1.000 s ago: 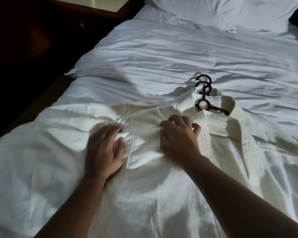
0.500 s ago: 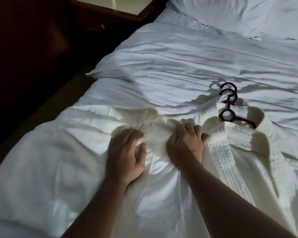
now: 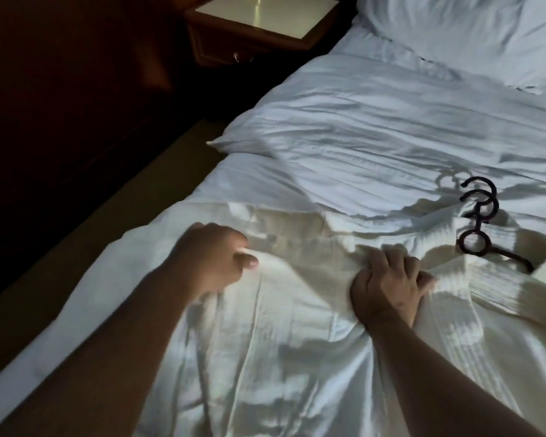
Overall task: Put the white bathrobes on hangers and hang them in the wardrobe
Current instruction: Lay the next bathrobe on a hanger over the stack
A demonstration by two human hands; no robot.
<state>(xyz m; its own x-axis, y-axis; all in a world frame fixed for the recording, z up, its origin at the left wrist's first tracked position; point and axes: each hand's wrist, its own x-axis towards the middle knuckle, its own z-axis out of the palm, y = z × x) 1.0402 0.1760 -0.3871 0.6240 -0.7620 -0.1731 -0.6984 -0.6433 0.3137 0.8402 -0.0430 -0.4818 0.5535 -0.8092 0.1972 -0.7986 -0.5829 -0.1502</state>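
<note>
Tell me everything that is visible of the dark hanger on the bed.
The hanger is dark and glossy; its material is unclear. At the top two curved hooks show, one behind the other, so it may be two hangers. Below, a short stem meets a ring, and one arm slants right under the collar of the robe. It lies on the bed, the rest hidden in the robe.
</note>
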